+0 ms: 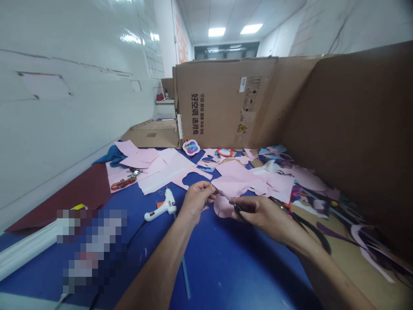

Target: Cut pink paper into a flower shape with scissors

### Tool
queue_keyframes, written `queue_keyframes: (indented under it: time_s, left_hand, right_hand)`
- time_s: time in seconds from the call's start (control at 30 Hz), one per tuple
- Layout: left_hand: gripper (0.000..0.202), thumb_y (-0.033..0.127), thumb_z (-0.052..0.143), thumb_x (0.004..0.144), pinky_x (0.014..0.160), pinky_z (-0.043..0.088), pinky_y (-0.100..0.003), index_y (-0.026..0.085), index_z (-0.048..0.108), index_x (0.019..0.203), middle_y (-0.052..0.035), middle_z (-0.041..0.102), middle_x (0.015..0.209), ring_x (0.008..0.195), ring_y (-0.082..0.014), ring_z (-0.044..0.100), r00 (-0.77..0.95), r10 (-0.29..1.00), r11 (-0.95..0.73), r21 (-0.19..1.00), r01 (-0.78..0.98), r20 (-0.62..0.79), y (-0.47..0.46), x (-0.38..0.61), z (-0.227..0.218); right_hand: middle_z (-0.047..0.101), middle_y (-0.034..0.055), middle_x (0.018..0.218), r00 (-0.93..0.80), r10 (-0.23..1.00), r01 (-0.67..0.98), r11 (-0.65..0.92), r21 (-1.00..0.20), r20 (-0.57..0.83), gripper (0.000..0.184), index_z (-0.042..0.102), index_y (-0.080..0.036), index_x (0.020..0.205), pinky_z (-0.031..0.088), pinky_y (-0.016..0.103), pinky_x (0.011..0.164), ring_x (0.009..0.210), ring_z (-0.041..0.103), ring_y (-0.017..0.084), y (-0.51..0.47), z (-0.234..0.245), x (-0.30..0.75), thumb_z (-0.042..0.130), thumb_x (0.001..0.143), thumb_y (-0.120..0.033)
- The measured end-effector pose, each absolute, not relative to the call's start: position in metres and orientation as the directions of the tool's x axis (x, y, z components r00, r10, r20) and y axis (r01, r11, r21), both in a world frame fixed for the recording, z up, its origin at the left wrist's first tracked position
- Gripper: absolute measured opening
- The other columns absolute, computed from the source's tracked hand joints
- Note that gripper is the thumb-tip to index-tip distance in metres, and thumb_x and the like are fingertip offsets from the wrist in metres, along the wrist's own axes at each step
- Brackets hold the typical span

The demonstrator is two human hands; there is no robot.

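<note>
My right hand [254, 212] grips a pair of dark-handled scissors [237, 208], whose blades point up and left. The blade tips reach the fingertips of my left hand [201, 196]. My left thumb and fingers are pinched together, and whatever they hold is too small or hidden to make out. Just under the scissors is a pink piece with a rounded, scalloped edge [222, 206]; I cannot tell if it touches my left fingers. Larger pink sheets [234, 172] lie just beyond both hands. Left of my left hand, a white glue gun [164, 207] rests on the blue tabletop [206, 267].
A tall cardboard box [219, 103] walls off the back and right. A flower-shaped pink decoration [191, 147] leans near its left end. Pink offcuts and a tangle of scraps [312, 202] spread rightward. At left lie dark red sheet material [67, 202] and a white roll [29, 254].
</note>
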State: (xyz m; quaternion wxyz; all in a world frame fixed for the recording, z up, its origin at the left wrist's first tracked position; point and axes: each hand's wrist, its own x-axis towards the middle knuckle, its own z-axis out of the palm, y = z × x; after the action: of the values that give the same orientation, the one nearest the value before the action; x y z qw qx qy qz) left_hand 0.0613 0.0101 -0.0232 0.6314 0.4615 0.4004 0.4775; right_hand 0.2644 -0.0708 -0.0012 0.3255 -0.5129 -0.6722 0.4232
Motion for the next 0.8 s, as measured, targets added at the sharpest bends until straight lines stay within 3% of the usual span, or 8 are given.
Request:
queue_keyframes:
  time_s: [0.27,0.47,0.8]
  left_hand:
    - [0.019,0.028,0.082,0.066,0.062,0.047,-0.021,0.017,0.068,0.071,-0.0048,0.072,0.073,0.064,-0.0110,0.063,0.214,0.966,0.214,0.913,-0.347,-0.145,0.005,0.068,-0.025]
    - [0.021,0.029,0.082,0.067,0.061,0.046,-0.022,0.017,0.066,0.072,-0.0034,0.069,0.071,0.062,-0.0107,0.061,0.193,0.969,0.218,0.909,-0.355,-0.157,0.003,0.070,-0.025]
    - [0.014,0.029,0.077,0.076,0.065,0.046,-0.023,0.017,0.071,0.074,-0.0051,0.072,0.072,0.063,-0.0116,0.061,0.240,0.967,0.135,0.971,-0.196,-0.086,0.009,0.065,-0.030]
  right_hand:
    - [0.070,-0.0001,0.084,-0.271,0.963,0.372,0.106,-0.922,0.002,0.025,0.078,-0.020,0.107,0.037,0.026,0.064,0.072,0.055,0.017,-0.071,-0.002,0.264,0.070,0.090,-0.037]
    - [0.073,0.0013,0.087,-0.254,0.967,0.445,0.124,-0.887,0.008,0.028,0.079,-0.019,0.111,0.039,0.027,0.064,0.075,0.059,0.019,-0.072,0.001,0.265,0.068,0.090,-0.034]
    - [0.078,-0.0004,0.098,-0.252,0.966,0.566,0.199,-0.800,0.062,0.034,0.079,-0.025,0.121,0.044,0.026,0.070,0.086,0.066,0.022,-0.075,0.012,0.264,0.063,0.091,-0.023]
